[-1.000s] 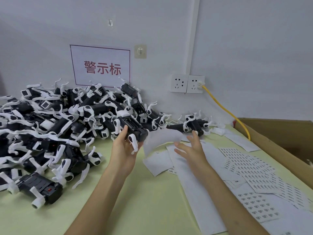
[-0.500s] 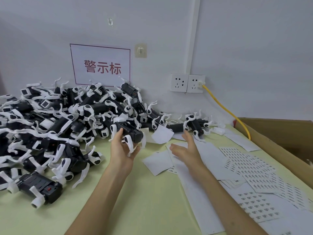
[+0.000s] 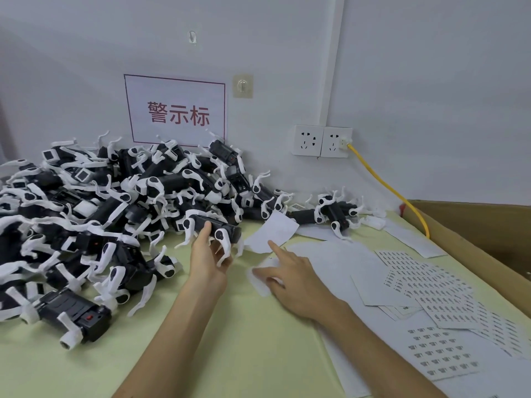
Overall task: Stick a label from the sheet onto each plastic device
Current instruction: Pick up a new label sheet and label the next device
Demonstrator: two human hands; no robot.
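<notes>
The left grip (image 3: 205, 261) clasps a black-and-white plastic device (image 3: 230, 228) beside the device pile (image 3: 115, 202). The right grip (image 3: 290, 280) lies released, fingers (image 3: 277, 249) spread on a blank sheet (image 3: 257, 279), with label sheets (image 3: 431, 294) on the bench (image 3: 244, 340) at its right.

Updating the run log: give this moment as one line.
left hand grips black-and-white plastic device | right hand touches white paper slip

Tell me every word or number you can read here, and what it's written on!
"警示标" stands in red characters on the white wall sign.
On the label sheets: rows of small dark print, too small to read.
On the device held in the left hand: no text that can be read.
</notes>
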